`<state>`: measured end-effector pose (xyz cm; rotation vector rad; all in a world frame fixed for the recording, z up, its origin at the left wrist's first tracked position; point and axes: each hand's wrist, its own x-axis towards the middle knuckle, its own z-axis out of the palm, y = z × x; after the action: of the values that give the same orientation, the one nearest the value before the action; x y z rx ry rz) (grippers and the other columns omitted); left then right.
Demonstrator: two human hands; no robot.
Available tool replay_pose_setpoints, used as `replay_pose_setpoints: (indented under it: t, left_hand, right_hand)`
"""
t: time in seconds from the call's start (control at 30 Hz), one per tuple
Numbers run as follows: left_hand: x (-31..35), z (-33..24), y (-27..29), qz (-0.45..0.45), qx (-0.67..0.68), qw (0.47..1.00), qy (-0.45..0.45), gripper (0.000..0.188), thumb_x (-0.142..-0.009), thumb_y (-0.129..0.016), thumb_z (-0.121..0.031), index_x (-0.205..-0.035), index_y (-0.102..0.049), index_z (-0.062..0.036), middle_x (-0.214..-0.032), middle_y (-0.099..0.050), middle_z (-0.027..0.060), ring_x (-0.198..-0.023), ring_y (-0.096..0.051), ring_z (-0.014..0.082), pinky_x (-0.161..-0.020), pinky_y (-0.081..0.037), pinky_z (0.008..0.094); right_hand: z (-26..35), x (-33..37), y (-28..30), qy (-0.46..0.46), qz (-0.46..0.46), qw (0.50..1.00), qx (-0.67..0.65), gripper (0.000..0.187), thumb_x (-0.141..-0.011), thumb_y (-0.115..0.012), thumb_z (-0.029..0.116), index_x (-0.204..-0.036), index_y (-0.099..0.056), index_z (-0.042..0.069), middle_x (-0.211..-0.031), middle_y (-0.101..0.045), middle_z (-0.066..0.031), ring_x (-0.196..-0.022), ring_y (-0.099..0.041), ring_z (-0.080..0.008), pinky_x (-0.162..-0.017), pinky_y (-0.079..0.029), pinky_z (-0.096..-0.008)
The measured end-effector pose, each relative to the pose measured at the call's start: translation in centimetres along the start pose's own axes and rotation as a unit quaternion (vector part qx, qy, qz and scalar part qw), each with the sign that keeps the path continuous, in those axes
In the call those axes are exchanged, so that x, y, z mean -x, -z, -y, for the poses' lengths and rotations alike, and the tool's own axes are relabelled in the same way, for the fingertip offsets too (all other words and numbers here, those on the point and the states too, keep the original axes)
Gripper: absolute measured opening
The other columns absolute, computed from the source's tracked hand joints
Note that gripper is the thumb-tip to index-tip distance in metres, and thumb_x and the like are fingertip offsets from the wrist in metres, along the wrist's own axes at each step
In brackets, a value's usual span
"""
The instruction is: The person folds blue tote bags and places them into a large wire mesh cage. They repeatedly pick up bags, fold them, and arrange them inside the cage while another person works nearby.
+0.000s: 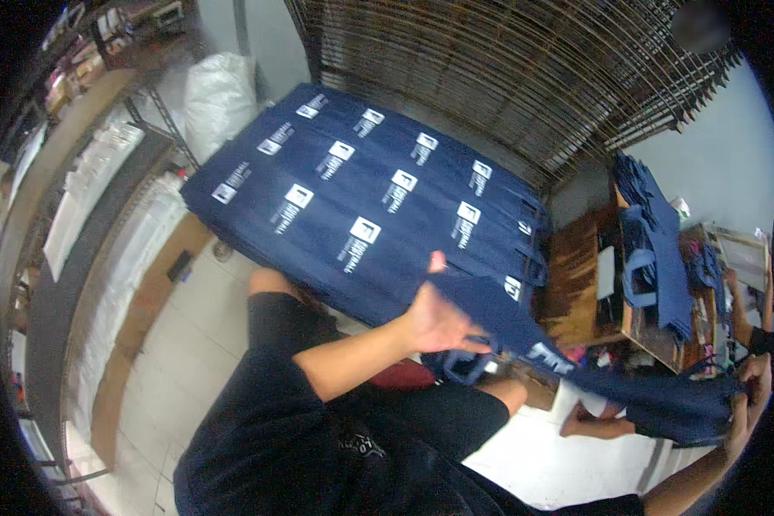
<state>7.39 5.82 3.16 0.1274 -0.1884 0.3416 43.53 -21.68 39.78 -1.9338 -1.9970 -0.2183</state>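
the left hand [439,318], thumb and fingers apart, is at the left end of a navy bag [600,387]; its long axis runs rightward to the right hand [751,389], clamped on it. the printed stack [318,199] lies beyond the left hand, the nearer one.

The broad navy pile [387,193] hides whatever bears it. Over to the right I see a wooden table [574,268] with navy bags [665,262] draped across it. White bundles [93,187] lie along the left-hand rack [67,322].
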Motion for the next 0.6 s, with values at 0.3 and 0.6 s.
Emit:
replay_pose_setpoints:
  t: [0.3,0.6]
  left_hand:
    - [18.2,0.2,0.3,-0.015,0.115,0.992,-0.05,0.076,-0.078,-0.055,-0.023,-0.142,-0.021,-0.0016,-0.141,-0.034,0.0164,-0.13,-0.035,0.0272,-0.108,-0.029,0.0407]
    - [15.2,3.4,1.8,-0.384,-0.254,0.88,-0.115,0.067,-0.073,-0.058,0.011,-0.133,-0.037,-0.0104,-0.122,-0.049,0.0114,-0.109,-0.052,0.021,-0.091,-0.044,0.0347]
  right_hand:
    - [6.1,-5.7,-12.7,0.032,0.06,0.994,-0.091,0.031,-0.053,-0.054,0.022,-0.077,-0.045,0.005,-0.077,-0.044,-0.0066,-0.076,-0.041,-0.0209,-0.076,-0.033,-0.0306]
    - [8.7,-8.1,-15.4,-0.06,0.202,0.972,-0.104,0.03,-0.048,-0.059,0.02,-0.072,-0.048,0.006,-0.073,-0.046,-0.0041,-0.072,-0.044,-0.0206,-0.073,-0.036,-0.0287]
